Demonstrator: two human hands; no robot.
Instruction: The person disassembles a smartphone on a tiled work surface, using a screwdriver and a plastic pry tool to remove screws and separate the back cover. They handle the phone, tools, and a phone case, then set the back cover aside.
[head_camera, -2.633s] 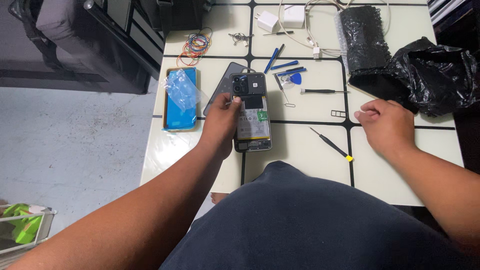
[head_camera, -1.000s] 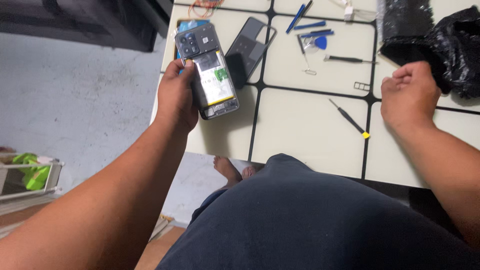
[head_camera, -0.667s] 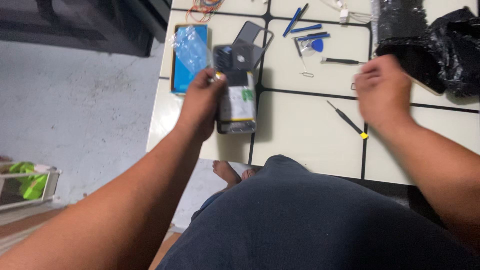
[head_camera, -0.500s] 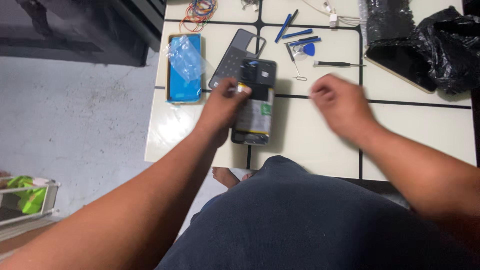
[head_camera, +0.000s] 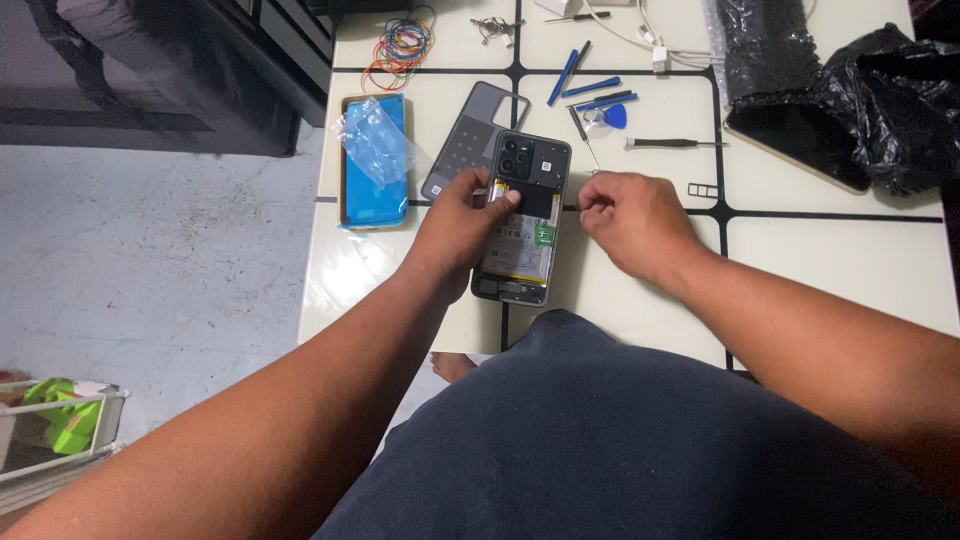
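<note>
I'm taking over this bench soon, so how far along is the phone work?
Done: the back cover is off and lies beside the opened phone, battery exposed. In hand: the left hand steadies the phone on the table while the right hand pinches something too small to tell at its edge. Left: the phone is uncovered; the blue tools lie untouched.

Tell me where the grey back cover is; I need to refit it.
In the head view the grey back cover lies flat on the white table, just beyond the left hand, between the blue-framed part and the opened phone.
</note>
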